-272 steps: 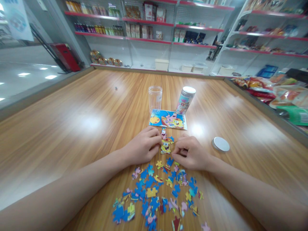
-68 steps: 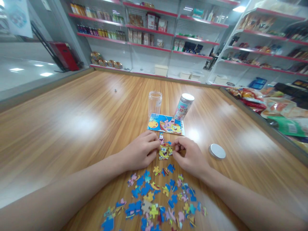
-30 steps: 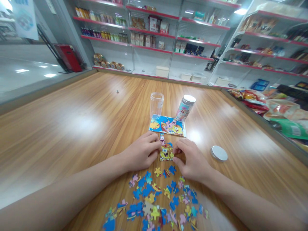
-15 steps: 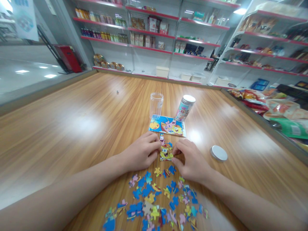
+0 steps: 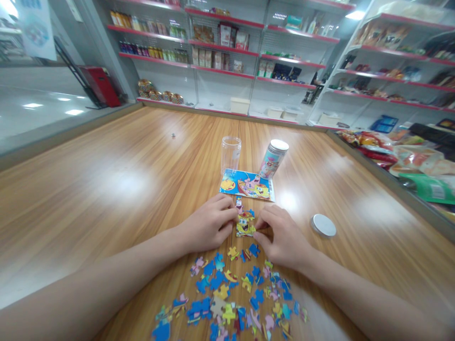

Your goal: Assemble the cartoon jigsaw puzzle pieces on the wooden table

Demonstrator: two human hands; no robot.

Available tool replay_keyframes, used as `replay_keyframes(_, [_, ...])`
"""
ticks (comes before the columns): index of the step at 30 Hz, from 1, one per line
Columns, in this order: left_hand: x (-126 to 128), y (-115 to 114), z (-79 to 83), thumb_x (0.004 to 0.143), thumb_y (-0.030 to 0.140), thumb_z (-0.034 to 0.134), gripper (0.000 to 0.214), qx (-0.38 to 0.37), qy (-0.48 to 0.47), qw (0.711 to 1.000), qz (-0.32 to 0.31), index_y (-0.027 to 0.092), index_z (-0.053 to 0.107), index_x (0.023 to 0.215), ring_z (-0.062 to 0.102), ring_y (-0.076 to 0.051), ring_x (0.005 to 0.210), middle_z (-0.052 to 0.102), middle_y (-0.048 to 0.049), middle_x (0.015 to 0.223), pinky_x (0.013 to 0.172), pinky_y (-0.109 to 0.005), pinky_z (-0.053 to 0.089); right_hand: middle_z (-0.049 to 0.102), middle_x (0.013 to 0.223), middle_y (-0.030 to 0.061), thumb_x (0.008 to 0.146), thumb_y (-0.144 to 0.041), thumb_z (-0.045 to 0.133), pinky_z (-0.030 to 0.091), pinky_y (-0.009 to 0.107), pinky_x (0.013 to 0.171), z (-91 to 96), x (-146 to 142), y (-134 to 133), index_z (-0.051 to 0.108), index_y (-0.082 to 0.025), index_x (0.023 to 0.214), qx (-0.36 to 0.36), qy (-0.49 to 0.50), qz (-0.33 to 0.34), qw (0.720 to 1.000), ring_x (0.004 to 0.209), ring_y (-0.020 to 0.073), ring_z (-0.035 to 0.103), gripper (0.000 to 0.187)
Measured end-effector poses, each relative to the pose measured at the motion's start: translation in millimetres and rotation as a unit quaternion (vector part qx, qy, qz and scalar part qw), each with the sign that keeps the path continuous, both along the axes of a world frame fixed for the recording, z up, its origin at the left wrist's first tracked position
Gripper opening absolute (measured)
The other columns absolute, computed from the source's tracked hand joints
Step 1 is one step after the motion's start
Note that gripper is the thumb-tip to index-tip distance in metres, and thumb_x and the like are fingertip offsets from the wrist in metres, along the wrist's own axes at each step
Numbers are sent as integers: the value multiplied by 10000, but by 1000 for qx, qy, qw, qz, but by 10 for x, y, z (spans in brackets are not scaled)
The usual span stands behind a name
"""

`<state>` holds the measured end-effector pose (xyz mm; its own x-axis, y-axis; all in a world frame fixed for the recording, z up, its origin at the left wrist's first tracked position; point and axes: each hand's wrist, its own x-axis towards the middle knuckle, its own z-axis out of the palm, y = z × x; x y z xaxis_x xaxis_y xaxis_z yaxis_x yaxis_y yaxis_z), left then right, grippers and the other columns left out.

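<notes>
A small joined section of jigsaw puzzle [image 5: 244,224], with a yellow cartoon face, lies flat on the wooden table between my hands. My left hand [image 5: 216,221] rests at its left edge, fingers curled with the tips against the section. On the other side, my right hand [image 5: 279,232] has thumb and forefinger closed at the section's right edge, on a puzzle piece mostly covered by the fingertips. Just beyond lies the picture card [image 5: 245,185] with the same cartoon figures. Many loose puzzle pieces [image 5: 217,282] are scattered on the near side, some lying over one another.
Behind the card stand a clear plastic jar [image 5: 231,154] and a printed canister [image 5: 273,160] with a pale lid. A round silver lid [image 5: 323,225] lies to the right. Snack bags [image 5: 423,166] are heaped beyond the table's right edge, and stocked shelves [image 5: 227,47] line the back.
</notes>
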<state>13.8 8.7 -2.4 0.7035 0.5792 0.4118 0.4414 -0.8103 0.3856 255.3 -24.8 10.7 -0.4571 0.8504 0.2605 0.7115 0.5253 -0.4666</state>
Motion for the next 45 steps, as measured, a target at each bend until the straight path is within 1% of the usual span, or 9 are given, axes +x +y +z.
replay_keyframes(7, [-12, -3, 2, 928, 106, 506, 147, -4, -4, 1000, -2, 176, 634, 920, 539, -249, 1039, 587, -91, 1000, 930, -430, 502, 563, 783, 25, 749, -106, 680, 363, 337, 714, 1, 5, -7, 524, -211, 764, 3, 1, 0, 1000, 792, 213, 504, 188])
replay_keyframes(16, [-8, 1, -8, 915, 97, 516, 143, -4, -4, 1000, 2, 181, 632, 923, 546, -252, 1056, 595, -89, 1008, 943, -434, 504, 572, 806, 24, 748, -111, 673, 360, 339, 717, -5, 0, -5, 529, -214, 808, -1, -5, 0, 1000, 799, 212, 510, 187])
replay_keyframes(23, [-12, 0, -2, 908, 97, 523, 155, -4, -9, 1000, 0, 182, 651, 931, 550, -249, 1040, 602, -90, 1002, 939, -437, 509, 558, 806, 14, 741, -106, 676, 363, 342, 723, 3, -8, -11, 566, -218, 926, 0, 2, -4, 1000, 788, 208, 503, 243])
replay_keyframes(27, [-15, 2, -8, 912, 97, 518, 155, -5, -6, 1000, -1, 184, 647, 924, 548, -249, 1042, 596, -89, 1002, 941, -434, 507, 556, 794, 15, 750, -110, 672, 360, 340, 719, -4, -8, -7, 586, -219, 881, 3, 2, 6, 1000, 790, 210, 506, 191])
replay_keyframes(31, [-16, 4, -14, 917, 100, 514, 151, -6, -1, 1000, 0, 182, 641, 931, 547, -253, 1061, 591, -88, 1007, 952, -430, 502, 559, 794, 14, 748, -107, 673, 362, 341, 717, 7, -13, -6, 587, -218, 886, -1, 2, 5, 1000, 786, 208, 510, 197])
replay_keyframes(39, [-4, 4, 14, 918, 100, 503, 155, -6, 1, 1000, -2, 170, 642, 919, 550, -258, 1050, 593, -99, 1005, 941, -442, 508, 565, 788, 13, 740, -90, 666, 355, 337, 706, 11, -12, -8, 519, -213, 814, -1, 0, 3, 1000, 777, 203, 503, 205])
replay_keyframes(45, [-2, 6, 7, 912, 90, 511, 154, -4, -5, 1000, -2, 177, 638, 918, 546, -254, 1052, 591, -90, 996, 942, -431, 503, 555, 791, 9, 748, -93, 669, 357, 336, 708, 22, -20, -14, 557, -207, 856, -3, -3, 3, 1000, 775, 199, 509, 193])
